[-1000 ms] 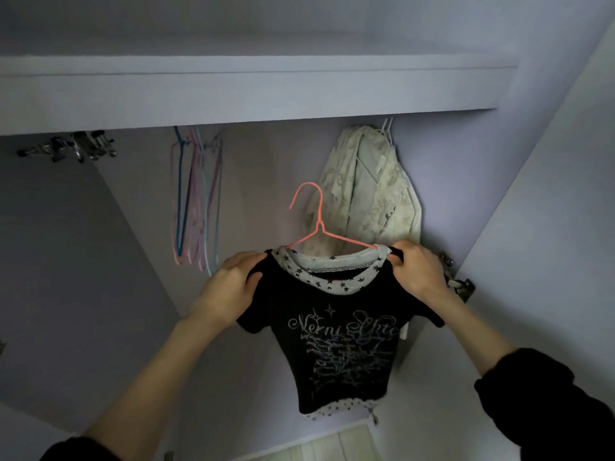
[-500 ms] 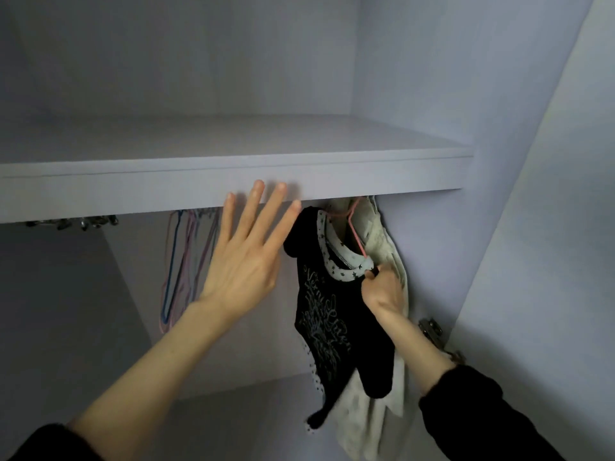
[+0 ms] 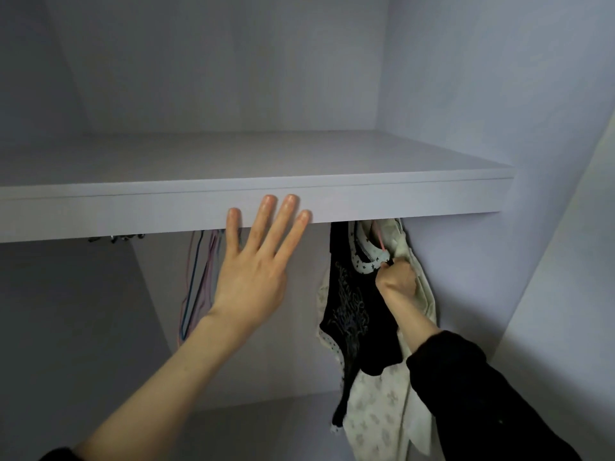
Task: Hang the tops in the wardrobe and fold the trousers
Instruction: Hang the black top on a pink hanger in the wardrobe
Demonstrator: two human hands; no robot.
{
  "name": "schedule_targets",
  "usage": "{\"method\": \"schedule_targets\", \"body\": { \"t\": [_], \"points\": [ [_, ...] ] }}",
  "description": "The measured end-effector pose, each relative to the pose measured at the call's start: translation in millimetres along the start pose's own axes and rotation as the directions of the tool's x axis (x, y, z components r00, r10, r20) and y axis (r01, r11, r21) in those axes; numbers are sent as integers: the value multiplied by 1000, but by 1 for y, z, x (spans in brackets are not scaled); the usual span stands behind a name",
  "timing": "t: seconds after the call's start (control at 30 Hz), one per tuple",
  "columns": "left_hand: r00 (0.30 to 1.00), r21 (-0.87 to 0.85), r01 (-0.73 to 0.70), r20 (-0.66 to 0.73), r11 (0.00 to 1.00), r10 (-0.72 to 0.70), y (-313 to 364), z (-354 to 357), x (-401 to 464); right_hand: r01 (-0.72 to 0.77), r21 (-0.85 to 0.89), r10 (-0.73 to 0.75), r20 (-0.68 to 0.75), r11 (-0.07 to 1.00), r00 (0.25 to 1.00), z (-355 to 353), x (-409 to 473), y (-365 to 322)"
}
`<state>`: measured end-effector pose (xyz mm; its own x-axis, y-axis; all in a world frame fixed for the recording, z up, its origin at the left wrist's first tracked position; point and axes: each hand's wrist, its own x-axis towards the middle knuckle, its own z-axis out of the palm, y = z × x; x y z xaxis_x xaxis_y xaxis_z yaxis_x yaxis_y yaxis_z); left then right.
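A black printed top with a white star-patterned collar hangs on a pink hanger under the wardrobe shelf, at the right. My right hand grips the top at its collar and shoulder, fingers curled. Behind it hangs a pale floral top, touching the black one. My left hand is raised with straight, spread fingers, its fingertips over the shelf's front edge. The hanger's hook and the rail are hidden by the shelf.
Several bare wire hangers hang to the left of my left hand. Dark metal clips show under the shelf at far left. The wardrobe's right wall is close beside the hung tops.
The black top went from in front of me, held in both hands, up under the shelf beside the floral top. My left hand let go and rose to the shelf edge.
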<state>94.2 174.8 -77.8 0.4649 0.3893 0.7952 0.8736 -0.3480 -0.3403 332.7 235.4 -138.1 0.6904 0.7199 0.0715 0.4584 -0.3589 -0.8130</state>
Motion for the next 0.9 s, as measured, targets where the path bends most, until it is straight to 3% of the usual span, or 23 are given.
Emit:
{"method": "schedule_targets", "body": {
  "t": [0.4,0.53,0.73,0.9],
  "points": [
    [995,-38,35,98,999,-31,2,-8,1,-84,-29,84,10,996,996,-26,14,12],
    [987,-102,84,145,991,-69,11,-17,-1,47,-60,-41,99,997,994,-36,2,17],
    [956,-387,166,287,907,-52,45,-32,-33,141,-128,-113,207,982,972,-68,-59,46],
    [905,-592,246,424,767,38,79,-46,-67,150,-152,-108,252,977,962,-106,-135,81]
  ]
}}
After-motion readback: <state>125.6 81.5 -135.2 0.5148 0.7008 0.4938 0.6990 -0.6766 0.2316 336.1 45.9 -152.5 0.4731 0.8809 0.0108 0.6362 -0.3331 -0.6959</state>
